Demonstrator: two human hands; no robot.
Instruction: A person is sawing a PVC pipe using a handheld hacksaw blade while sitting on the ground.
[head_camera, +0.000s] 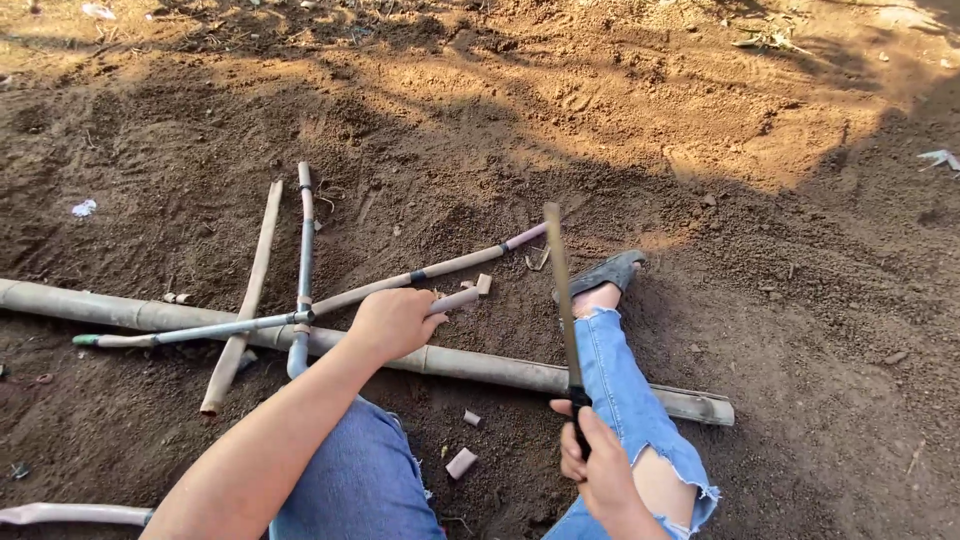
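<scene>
Bare brown soil fills the head view, loose and trodden, sunlit along the top and shaded where the person sits, with scraps of litter and dry plant bits scattered at the edges. A long, thick, pale grey bamboo pole lies across the ground from the left edge to just past the person's leg in torn blue jeans, whose grey sandal rests on the dirt beyond the pole. Over and around that pole lie several thinner cane lengths, crossing one another like loose spokes. The left hand is closed around a short, pale tan cane stick, fingers wrapped tight, holding it so its cut end juts out to the right just above the thick pole. The right hand grips the dark handle of a long, narrow-bladed knife, fingers curled shut round it, the blade raised and pointing away from the body, just beside the stick's free end but apart from it. Small, pale, cut cane offcuts lie in the dirt between the knees. By the look of it, the stick is being held for trimming; a clean stroke would need the stick braced steady and the left fingers kept well back from the blade's path.
</scene>
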